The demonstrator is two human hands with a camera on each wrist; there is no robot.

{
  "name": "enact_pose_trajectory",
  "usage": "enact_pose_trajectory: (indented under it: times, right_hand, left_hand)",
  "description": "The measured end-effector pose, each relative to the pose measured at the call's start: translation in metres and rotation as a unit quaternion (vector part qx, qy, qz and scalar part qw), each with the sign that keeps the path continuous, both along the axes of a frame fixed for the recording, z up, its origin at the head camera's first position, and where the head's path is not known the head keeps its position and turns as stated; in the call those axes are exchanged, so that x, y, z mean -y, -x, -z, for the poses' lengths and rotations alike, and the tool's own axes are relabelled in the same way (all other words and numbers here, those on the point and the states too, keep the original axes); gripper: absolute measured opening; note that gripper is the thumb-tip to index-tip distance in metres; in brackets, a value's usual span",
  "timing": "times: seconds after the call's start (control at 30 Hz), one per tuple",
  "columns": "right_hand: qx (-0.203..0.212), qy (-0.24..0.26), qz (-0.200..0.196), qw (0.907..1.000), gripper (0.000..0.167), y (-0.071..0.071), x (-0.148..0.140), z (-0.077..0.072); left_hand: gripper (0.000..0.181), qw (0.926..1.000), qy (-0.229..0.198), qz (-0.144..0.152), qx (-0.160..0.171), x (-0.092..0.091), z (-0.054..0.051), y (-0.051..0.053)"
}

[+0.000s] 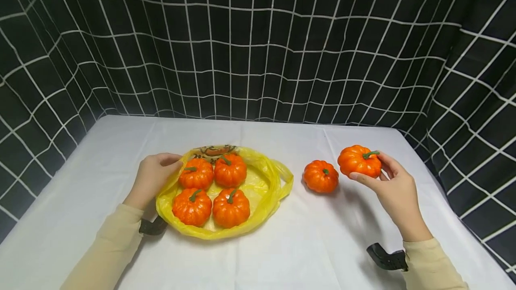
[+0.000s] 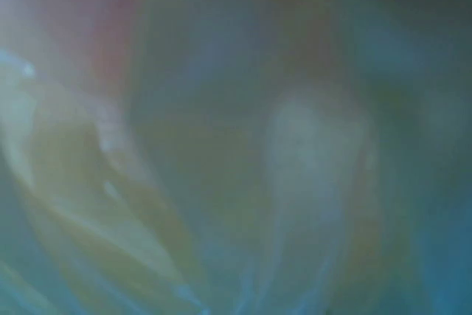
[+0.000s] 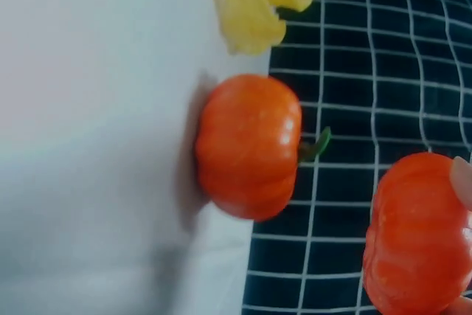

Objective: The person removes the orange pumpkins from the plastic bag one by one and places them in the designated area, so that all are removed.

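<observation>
An open yellow plastic bag [image 1: 264,196] lies on the table with several small orange pumpkins [image 1: 231,208] inside it. At its left rim my left hand [image 1: 155,176] pinches the plastic. My right hand [image 1: 397,189] grips another small pumpkin [image 1: 358,161] by its side, raised above the table, its green stem toward the fingers. Between bag and right hand, one loose pumpkin [image 1: 320,176] sits on the cloth. The right wrist view shows the held pumpkin [image 3: 417,237] beside the loose pumpkin [image 3: 249,147]. Blurred yellow plastic [image 2: 88,182] fills much of the left wrist view.
White cloth covers the table [image 1: 282,254]. Behind it and along both sides hangs a black curtain [image 1: 250,48] with a white grid. A bag handle [image 1: 286,178] sticks out to the right. Each wrist carries a black camera mount [image 1: 387,258].
</observation>
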State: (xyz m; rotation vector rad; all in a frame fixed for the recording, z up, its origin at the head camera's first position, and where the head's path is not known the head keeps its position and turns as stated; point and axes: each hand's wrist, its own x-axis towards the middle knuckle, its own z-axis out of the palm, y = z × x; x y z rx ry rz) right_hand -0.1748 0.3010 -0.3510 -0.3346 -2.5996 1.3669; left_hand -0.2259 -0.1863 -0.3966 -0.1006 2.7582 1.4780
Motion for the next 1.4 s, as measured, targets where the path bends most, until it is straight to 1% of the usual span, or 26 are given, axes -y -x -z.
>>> enact_pose_trajectory:
  times: [0.1,0.23,0.33,0.43,0.63,0.9,1.23,1.4]
  right_hand:
    - [0.001,-0.005,0.001,1.0,0.095,0.004,-0.007,0.004]
    - [0.007,-0.002,0.009,0.9999,0.096,0.01,-0.019,0.012]
    - [0.025,0.008,0.015,0.9995,0.095,0.013,-0.027,0.018]
    - [0.042,0.018,0.02,0.9988,0.096,0.015,-0.033,0.025]
    - [0.07,0.026,0.023,0.9969,0.099,0.021,-0.041,0.035]
    - [0.081,0.002,-0.009,0.9966,0.1,0.025,-0.046,0.039]
    - [0.096,-0.013,-0.016,0.9952,0.098,0.029,-0.048,0.048]
    - [0.101,-0.023,-0.023,0.9944,0.097,0.029,-0.047,0.048]
  left_hand:
    - [0.036,1.0,0.004,-0.005,-0.007,0.004,-0.001,-0.003]
    - [0.036,0.9999,0.004,-0.004,-0.016,0.005,0.0,-0.002]
    - [0.036,0.9998,0.004,-0.003,-0.019,0.003,0.001,0.0]
    - [0.035,0.9999,0.003,-0.002,-0.013,0.002,0.001,0.001]
    - [0.035,0.9999,0.004,-0.003,-0.011,0.001,0.0,0.0]
    - [0.035,0.9997,0.008,-0.003,-0.021,0.002,0.0,0.0]
    - [0.036,0.9998,0.008,-0.002,-0.02,0.001,0.001,0.001]
    - [0.035,0.9998,0.005,-0.003,-0.02,0.001,0.002,0.001]
